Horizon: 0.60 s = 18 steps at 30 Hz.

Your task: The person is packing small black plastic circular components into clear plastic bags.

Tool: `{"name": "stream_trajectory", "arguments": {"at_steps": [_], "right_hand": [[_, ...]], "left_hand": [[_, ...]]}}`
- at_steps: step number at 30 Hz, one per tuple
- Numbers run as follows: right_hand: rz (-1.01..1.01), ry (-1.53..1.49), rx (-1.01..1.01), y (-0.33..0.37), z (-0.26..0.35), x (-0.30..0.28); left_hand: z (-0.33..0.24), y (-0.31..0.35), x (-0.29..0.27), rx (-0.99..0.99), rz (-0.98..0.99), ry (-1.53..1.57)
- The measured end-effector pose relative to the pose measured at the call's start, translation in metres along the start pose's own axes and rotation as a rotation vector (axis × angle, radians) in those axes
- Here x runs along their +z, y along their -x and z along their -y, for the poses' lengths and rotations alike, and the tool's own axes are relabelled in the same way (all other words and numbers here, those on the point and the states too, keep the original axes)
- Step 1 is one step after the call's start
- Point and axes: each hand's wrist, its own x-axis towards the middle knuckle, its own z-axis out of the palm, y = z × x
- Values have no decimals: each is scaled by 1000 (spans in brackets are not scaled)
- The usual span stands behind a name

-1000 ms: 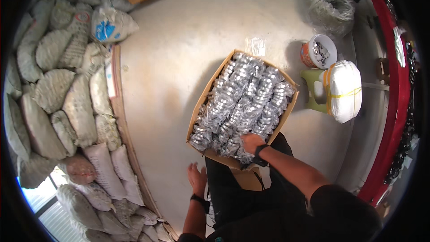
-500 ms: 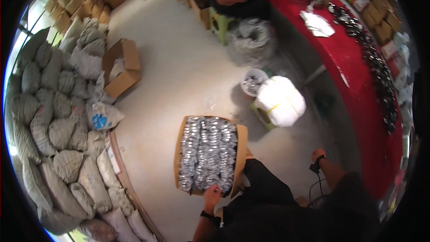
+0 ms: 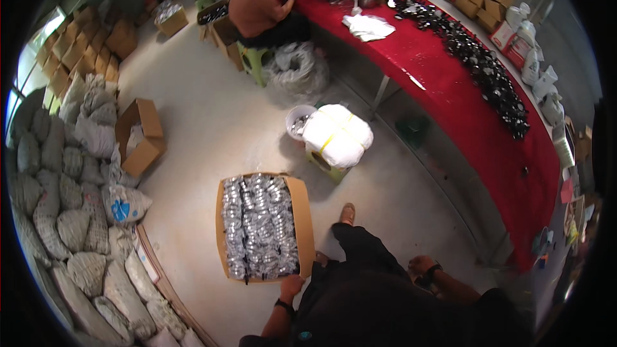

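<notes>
From where I stand, the only marking I can make out nearby is a blue patch on a white woven sack (image 3: 130,205). The person's left hand (image 3: 292,286) touches the near right corner of an open cardboard carton (image 3: 300,222) on the floor, though I can't tell whether the fingers clamp its edge. The right hand (image 3: 422,265) hangs curled beside the dark-clad leg, whether around anything I can't say. Silvery, ringed rolls (image 3: 259,225) in crinkled clear plastic fill the carton in rows; beyond sits a rounded white bundle (image 3: 337,135) with yellow strapping.
</notes>
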Motion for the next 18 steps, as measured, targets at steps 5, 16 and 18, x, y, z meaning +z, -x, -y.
{"name": "stream_trajectory", "arguments": {"at_steps": [5, 16, 18], "right_hand": [[150, -501, 265, -27, -153, -16], [-232, -639, 50, -78, -123, -187], [-248, -725, 51, -90, -133, -196]], "left_hand": [[-62, 20, 5, -77, -39, 331], [-148, -149, -93, 10, 22, 75], [-165, -203, -129, -146, -111, 348]]}}
